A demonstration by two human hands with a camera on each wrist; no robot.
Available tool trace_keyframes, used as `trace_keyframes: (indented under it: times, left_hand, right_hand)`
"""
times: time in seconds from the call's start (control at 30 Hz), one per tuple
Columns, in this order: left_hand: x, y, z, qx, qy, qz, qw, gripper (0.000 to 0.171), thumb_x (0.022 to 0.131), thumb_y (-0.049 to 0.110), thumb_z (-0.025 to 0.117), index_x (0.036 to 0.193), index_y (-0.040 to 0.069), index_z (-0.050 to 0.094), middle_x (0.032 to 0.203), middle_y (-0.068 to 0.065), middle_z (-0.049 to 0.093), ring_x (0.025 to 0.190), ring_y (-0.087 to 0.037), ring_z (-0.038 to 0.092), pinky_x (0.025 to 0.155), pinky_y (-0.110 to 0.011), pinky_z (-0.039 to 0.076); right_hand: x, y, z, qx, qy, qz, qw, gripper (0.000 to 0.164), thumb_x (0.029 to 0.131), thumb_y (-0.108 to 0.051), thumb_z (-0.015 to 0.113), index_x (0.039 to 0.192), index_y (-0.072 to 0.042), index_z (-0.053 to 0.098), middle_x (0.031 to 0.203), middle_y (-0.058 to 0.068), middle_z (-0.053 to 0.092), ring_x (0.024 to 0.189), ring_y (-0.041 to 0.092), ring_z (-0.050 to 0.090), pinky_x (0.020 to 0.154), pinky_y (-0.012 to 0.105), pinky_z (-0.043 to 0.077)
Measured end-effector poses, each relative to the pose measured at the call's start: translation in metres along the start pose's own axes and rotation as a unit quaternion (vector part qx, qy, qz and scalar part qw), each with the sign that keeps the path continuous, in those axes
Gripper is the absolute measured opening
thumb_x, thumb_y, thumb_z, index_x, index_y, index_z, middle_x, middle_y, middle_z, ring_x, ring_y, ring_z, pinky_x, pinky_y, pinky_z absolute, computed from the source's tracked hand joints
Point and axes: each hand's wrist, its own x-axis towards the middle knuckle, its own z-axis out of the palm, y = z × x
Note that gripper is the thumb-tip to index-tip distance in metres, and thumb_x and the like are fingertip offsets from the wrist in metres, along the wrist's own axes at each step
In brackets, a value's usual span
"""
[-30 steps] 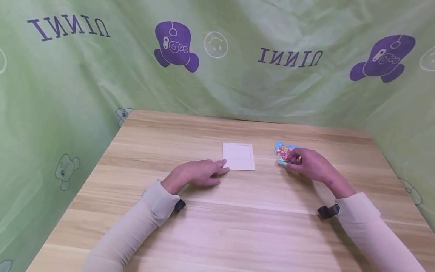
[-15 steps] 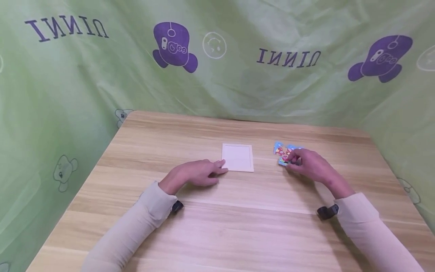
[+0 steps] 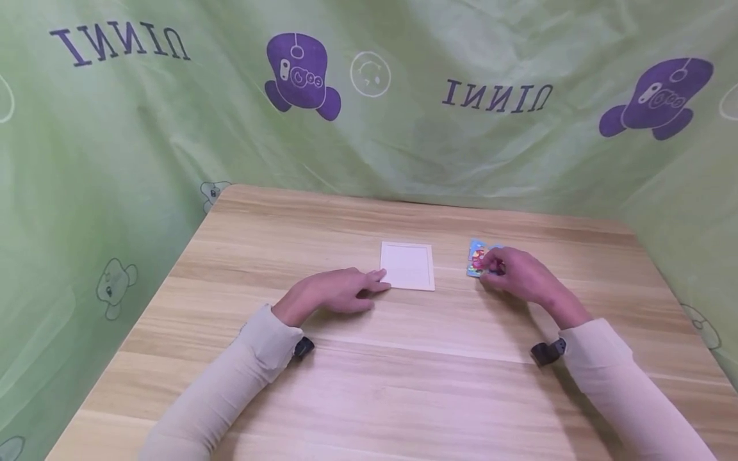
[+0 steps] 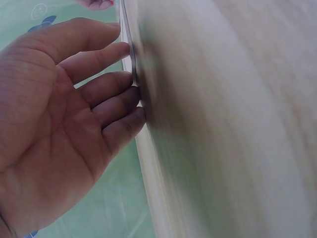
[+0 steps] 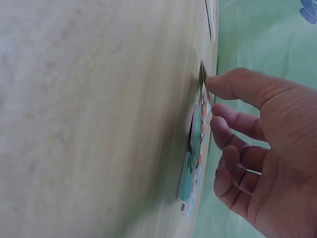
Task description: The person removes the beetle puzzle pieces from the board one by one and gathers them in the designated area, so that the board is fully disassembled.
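Observation:
A white square frame board (image 3: 407, 266) lies flat on the wooden table. My left hand (image 3: 346, 291) rests its fingertips on the board's near left corner, fingers relaxed and holding nothing. Right of the board are colourful jigsaw puzzle pieces (image 3: 476, 257), blue, red and green, lying close together. Over them is my right hand (image 3: 521, 275), which covers part of the group. In the right wrist view, a puzzle piece (image 5: 203, 79) stands tilted off the table, pinched by thumb and index finger. Other puzzle pieces (image 5: 190, 173) lie below the curled remaining fingers.
The wooden table (image 3: 369, 397) runs back to a green printed curtain (image 3: 403, 147), which hangs behind it and at both sides. A small black camera sits at each wrist, the right one (image 3: 548, 352) just above the tabletop.
My right hand has shifted slightly left, and the puzzle pieces at the left of the group now sit closer together. The left hand stays on the board's corner.

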Motion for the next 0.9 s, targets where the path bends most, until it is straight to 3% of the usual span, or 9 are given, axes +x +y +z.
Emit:
trace_keyframes:
  times: [0.3, 0.6, 0.9]
  left_hand:
    - [0.002, 0.000, 0.001, -0.014, 0.005, 0.003, 0.9999, 0.051, 0.105, 0.020, 0.059, 0.155, 0.014, 0.049, 0.166, -0.006, 0.027, 0.151, -0.019, 0.026, 0.121, -0.033, 0.022]
    - [0.002, 0.002, -0.001, -0.022, 0.011, 0.017, 0.9996, 0.050, 0.105, 0.019, 0.060, 0.154, 0.013, 0.050, 0.166, -0.008, 0.028, 0.150, -0.024, 0.030, 0.121, -0.036, 0.024]
    - [-0.001, 0.000, -0.002, -0.016, 0.025, 0.010, 0.9995, 0.051, 0.105, 0.020, 0.061, 0.154, 0.016, 0.050, 0.165, -0.007, 0.031, 0.146, -0.024, 0.038, 0.118, -0.035, 0.030]
  right_hand:
    - [-0.005, -0.002, -0.001, 0.003, 0.003, 0.006, 1.000, 0.029, 0.093, -0.020, 0.076, 0.115, -0.002, 0.068, 0.094, 0.007, 0.064, 0.083, 0.024, 0.056, 0.075, 0.041, 0.048]
    - [-0.010, -0.019, -0.003, 0.013, 0.028, -0.040, 0.999, 0.016, 0.095, -0.015, 0.075, 0.108, -0.005, 0.071, 0.095, 0.002, 0.068, 0.084, 0.022, 0.058, 0.076, 0.040, 0.049]
    - [-0.011, -0.035, 0.001, 0.002, 0.043, -0.094, 0.995, 0.029, 0.098, -0.019, 0.073, 0.121, -0.001, 0.068, 0.107, 0.011, 0.069, 0.096, 0.029, 0.064, 0.085, 0.048, 0.052]
